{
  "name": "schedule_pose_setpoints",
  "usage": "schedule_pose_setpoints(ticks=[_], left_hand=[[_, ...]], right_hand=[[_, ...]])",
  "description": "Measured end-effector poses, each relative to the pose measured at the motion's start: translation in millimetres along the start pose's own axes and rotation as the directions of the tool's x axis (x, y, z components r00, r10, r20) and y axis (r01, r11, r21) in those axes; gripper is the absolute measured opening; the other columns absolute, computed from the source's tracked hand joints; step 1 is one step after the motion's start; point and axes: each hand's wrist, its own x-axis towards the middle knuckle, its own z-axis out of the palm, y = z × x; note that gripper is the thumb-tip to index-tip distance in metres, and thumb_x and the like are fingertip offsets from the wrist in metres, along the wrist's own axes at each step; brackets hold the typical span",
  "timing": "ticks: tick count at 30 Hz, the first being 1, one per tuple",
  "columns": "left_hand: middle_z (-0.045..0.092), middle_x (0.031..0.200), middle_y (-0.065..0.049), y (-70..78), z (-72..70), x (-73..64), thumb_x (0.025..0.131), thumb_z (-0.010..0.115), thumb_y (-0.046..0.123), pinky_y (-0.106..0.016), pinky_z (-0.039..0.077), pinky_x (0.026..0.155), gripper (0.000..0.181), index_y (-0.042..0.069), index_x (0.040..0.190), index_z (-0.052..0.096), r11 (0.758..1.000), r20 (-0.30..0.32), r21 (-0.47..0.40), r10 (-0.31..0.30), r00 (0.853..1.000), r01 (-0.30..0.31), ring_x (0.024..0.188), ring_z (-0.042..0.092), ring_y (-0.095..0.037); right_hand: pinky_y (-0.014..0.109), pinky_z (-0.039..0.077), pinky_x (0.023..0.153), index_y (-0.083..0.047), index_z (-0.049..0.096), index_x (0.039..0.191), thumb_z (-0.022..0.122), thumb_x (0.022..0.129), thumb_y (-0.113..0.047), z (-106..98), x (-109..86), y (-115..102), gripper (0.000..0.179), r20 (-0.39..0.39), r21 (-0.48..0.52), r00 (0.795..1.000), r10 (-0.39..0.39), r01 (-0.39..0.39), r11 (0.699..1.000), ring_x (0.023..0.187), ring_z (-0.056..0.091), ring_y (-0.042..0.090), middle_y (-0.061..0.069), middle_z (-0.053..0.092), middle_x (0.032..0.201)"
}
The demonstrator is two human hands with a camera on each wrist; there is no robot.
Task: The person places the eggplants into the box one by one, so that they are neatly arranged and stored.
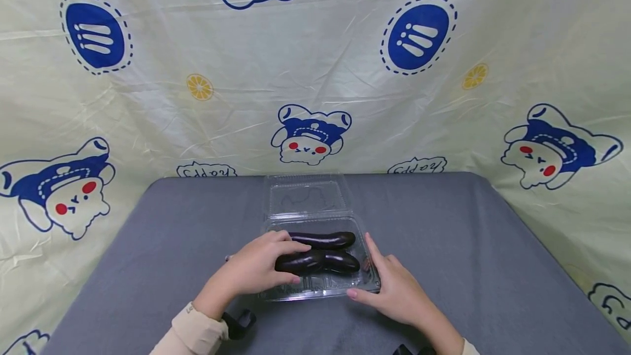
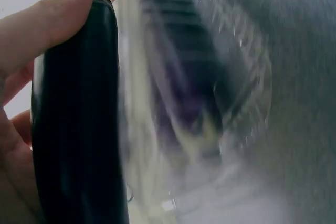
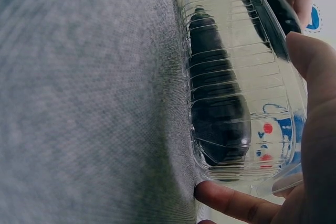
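A clear plastic clamshell container (image 1: 315,292) stands on the table, its lid (image 1: 308,199) folded open away from me. Inside, a long dark purple eggplant (image 1: 325,240) lies at the back. Nearer to me, my left hand (image 1: 261,263) grips an eggplant (image 2: 79,108) between thumb and fingers, at the container's rim height. I cannot tell whether the dark shape at the front is one eggplant or two overlapping. Through the ribbed wall an eggplant (image 3: 215,98) shows lying on the container's bottom. My right hand (image 1: 394,289) holds the container's near right corner, thumb at the front rim, fingers along the right side.
A grey cloth (image 1: 439,234) covers the table. Behind and at both sides hangs a pale printed curtain (image 1: 315,59). A black strap (image 1: 239,325) shows by the left wrist.
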Motion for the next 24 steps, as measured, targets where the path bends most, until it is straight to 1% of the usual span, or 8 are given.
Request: schedule_pose_setpoints(ticks=[4, 8, 11, 15, 19, 22, 24], left_hand=[[0.064, 0.113, 0.004, 8.9, 9.4, 9.7, 0.083, 0.079, 0.04, -0.036, 0.05, 0.085, 0.053, 0.028, 0.133, 0.064, 0.999, 0.032, 0.018, 0.049, 0.998, -0.049, 0.099, 0.055, -0.01], [0.064, 0.112, 0.004, 16.6, 17.7, 18.7, 0.084, 0.078, 0.041, -0.034, 0.05, 0.088, 0.052, 0.028, 0.133, 0.064, 0.995, 0.051, 0.032, 0.092, 0.994, -0.093, 0.1, 0.055, -0.009], [0.064, 0.112, 0.003, 21.7, 23.4, 25.6, 0.084, 0.077, 0.041, -0.032, 0.05, 0.088, 0.052, 0.027, 0.133, 0.064, 0.993, 0.055, 0.041, 0.113, 0.992, -0.115, 0.099, 0.055, -0.008], [0.065, 0.112, 0.002, 27.5, 29.9, 35.8, 0.087, 0.074, 0.041, -0.028, 0.049, 0.086, 0.053, 0.026, 0.135, 0.062, 0.989, 0.07, 0.03, 0.144, 0.987, -0.146, 0.096, 0.054, -0.007], [0.064, 0.114, 0.002, 32.0, 34.8, 43.5, 0.089, 0.071, 0.042, -0.024, 0.047, 0.083, 0.053, 0.025, 0.138, 0.06, 0.989, 0.089, 0.011, 0.146, 0.985, -0.148, 0.093, 0.052, -0.006], [0.063, 0.113, 0.001, 33.2, 39.8, 48.0, 0.092, 0.069, 0.042, -0.023, 0.045, 0.081, 0.051, 0.026, 0.139, 0.059, 0.992, 0.102, -0.009, 0.123, 0.987, -0.123, 0.092, 0.05, -0.006], [0.061, 0.112, 0.001, 32.8, 43.3, 50.2, 0.093, 0.067, 0.041, -0.023, 0.045, 0.08, 0.05, 0.026, 0.14, 0.057, 0.994, 0.122, -0.035, 0.103, 0.987, -0.1, 0.091, 0.049, -0.006]], right_hand=[[0.035, 0.046, 0.077, -0.031, 0.009, 0.16, 0.07, 0.071, -0.076, 0.5, 0.8, 0.7, 0.117, 0.009, 0.009, 1.0, 0.014, -0.015, 1.0, 0.095, 0.052, 0.01, -0.007, 0.058, 0.111], [0.035, 0.046, 0.075, -0.032, 0.008, 0.16, 0.07, 0.072, -0.075, 1.0, 1.2, 1.0, 0.116, 0.02, 0.012, 1.0, 0.024, -0.024, 1.0, 0.095, 0.052, 0.011, -0.005, 0.058, 0.112], [0.035, 0.046, 0.075, -0.032, 0.008, 0.16, 0.07, 0.072, -0.075, 1.1, 1.0, 1.9, 0.116, 0.019, 0.011, 1.0, 0.02, -0.02, 1.0, 0.095, 0.052, 0.011, -0.004, 0.058, 0.111], [0.034, 0.046, 0.076, -0.031, 0.009, 0.16, 0.07, 0.072, -0.075, 0.6, 0.1, 2.9, 0.116, 0.016, 0.014, 1.0, 0.016, -0.016, 1.0, 0.094, 0.052, 0.011, -0.005, 0.057, 0.111], [0.034, 0.045, 0.074, -0.031, 0.008, 0.16, 0.07, 0.074, -0.073, 0.0, 0.3, 2.3, 0.115, 0.031, 0.024, 0.999, 0.021, -0.022, 0.999, 0.094, 0.051, 0.01, -0.006, 0.057, 0.112], [0.034, 0.045, 0.074, -0.03, 0.007, 0.16, 0.07, 0.075, -0.072, -0.2, 1.2, 2.2, 0.114, 0.035, 0.029, 0.999, 0.021, -0.022, 0.999, 0.095, 0.051, 0.01, -0.007, 0.058, 0.113], [0.033, 0.045, 0.075, -0.03, 0.007, 0.16, 0.07, 0.075, -0.072, 0.0, 1.7, 2.5, 0.115, 0.034, 0.029, 0.999, 0.018, -0.019, 0.999, 0.095, 0.05, 0.01, -0.008, 0.058, 0.113]])
